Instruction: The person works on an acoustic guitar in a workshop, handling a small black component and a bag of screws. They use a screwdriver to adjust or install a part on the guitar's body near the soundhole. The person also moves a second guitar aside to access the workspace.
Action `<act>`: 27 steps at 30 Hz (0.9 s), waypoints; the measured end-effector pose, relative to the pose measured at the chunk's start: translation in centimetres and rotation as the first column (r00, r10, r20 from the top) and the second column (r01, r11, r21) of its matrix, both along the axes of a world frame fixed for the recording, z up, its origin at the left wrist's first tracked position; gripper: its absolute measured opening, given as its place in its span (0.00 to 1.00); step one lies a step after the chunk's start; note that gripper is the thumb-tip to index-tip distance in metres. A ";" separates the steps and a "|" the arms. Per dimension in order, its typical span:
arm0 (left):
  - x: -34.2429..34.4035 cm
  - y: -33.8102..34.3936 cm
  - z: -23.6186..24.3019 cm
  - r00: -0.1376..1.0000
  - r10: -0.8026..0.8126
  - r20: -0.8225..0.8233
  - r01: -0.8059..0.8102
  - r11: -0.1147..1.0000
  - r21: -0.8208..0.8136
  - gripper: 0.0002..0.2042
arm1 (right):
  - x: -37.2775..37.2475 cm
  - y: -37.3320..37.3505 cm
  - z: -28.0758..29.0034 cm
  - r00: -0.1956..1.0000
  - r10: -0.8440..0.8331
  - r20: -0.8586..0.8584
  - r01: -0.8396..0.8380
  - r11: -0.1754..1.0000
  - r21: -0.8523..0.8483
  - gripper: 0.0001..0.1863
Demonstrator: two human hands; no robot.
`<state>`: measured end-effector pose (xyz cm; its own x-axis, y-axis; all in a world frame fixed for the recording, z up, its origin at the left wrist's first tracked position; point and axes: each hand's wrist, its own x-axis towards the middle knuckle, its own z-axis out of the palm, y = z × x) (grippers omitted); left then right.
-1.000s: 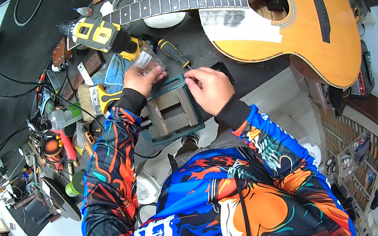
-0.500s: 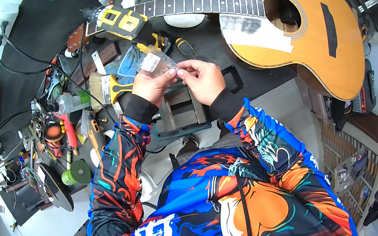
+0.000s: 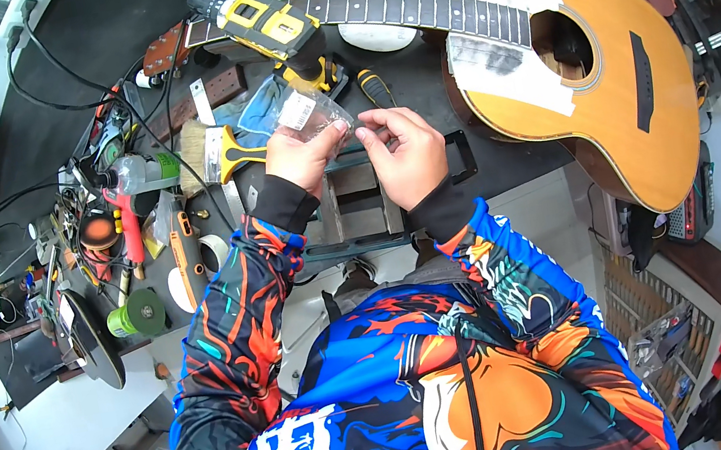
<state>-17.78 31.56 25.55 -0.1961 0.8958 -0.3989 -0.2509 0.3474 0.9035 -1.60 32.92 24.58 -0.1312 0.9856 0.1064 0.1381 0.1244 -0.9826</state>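
A small clear plastic bag (image 3: 309, 111) with a white label is pinched in my left hand (image 3: 297, 165), between the thumb and the fingers. Just right of the bag's edge is my right hand (image 3: 411, 156), its thumb and forefinger curled close together; anything between them is too small to name. Both hands are over the front edge of the dark workbench, above a vise-like metal frame (image 3: 358, 198). Left of my left hand lies a wide brush (image 3: 208, 151) beside a yellow-handled scraper (image 3: 240, 155). A screwdriver (image 3: 374, 88) lies beyond my right hand.
An acoustic guitar (image 3: 613, 98) with white sheets on its top lies at the right, its neck reaching left behind a yellow and black cordless drill (image 3: 272, 26). Cables, a spray bottle (image 3: 141, 174) and several tools crowd the left side. A green roll (image 3: 137, 313) sits near the left edge.
My right fingers have moved off the bag, slightly to the right, while the left hand keeps hold of it. The whole view has shifted, so the bench things appear lower and further right.
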 end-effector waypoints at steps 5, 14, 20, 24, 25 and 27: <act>1.0 0.0 0.3 0.993 0.082 -0.082 -0.080 0.996 0.030 0.13 | -0.9 0.1 -0.1 0.999 0.013 -0.035 -0.017 0.994 -0.105 0.10; 0.2 -0.3 -0.6 0.997 0.065 0.038 -0.065 0.998 0.009 0.13 | -1.1 1.0 -1.9 0.958 0.107 -0.266 -0.190 0.931 -0.313 0.11; 0.1 -0.6 -1.5 0.996 0.083 -0.025 -0.082 0.995 0.052 0.14 | -1.1 1.0 -2.5 0.953 0.141 -0.268 -0.230 0.913 -0.337 0.12; -0.3 -0.5 -1.8 0.992 0.048 -0.116 -0.043 0.998 0.039 0.14 | -0.8 1.7 -3.2 0.939 0.218 -0.266 -0.305 0.886 -0.349 0.12; -0.5 -0.5 -1.8 0.990 0.028 -0.138 -0.026 0.999 0.019 0.14 | -0.6 2.2 -3.0 0.930 0.247 -0.271 -0.337 0.868 -0.365 0.12; -0.5 -0.4 -1.7 0.998 0.033 -0.058 -0.030 0.999 0.039 0.12 | -0.2 3.1 -2.7 0.919 0.315 -0.237 -0.385 0.843 -0.374 0.12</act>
<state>-18.28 31.14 23.83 -0.2463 0.9032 -0.3514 -0.2075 0.3050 0.9295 -1.85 36.02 21.83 -0.4918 0.8362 -0.2425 -0.0012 -0.2792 -0.9602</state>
